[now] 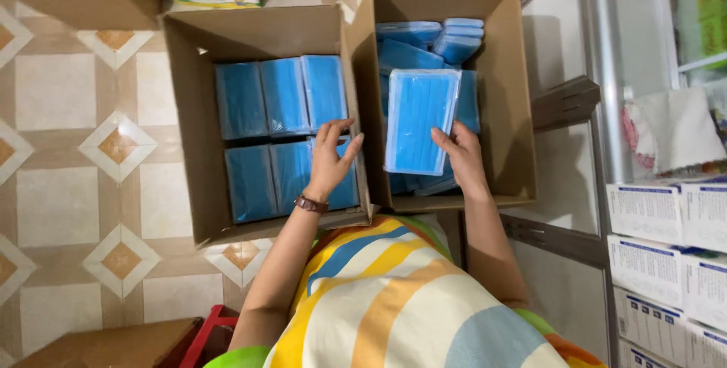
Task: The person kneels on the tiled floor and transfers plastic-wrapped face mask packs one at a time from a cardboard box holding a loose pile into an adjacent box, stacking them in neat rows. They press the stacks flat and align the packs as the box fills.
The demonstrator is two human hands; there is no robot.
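- Holding a blue wrapped pack (419, 122) by its near end, the right hand (460, 157) had its fingers closed on the bottom edge only, so the pack stood tilted above the right-hand carton (515, 95); gripped that low, it looked liable to tip away from the palm and drop onto the loose packs (424, 38) just beyond it
- The left hand (332, 157) lay spread, fingertips pressed on the neat rows of packs (280, 95) in the left-hand carton (189, 110), pinching nothing; a slick wrapper under those fingers could probably slide and push a row askew
- Between the two hands stood the cartons' shared cardboard walls (356, 110), and a pack carried across might catch on that edge
- Behind the right wrist, the near flap seemed likely to fold inward if leaned on
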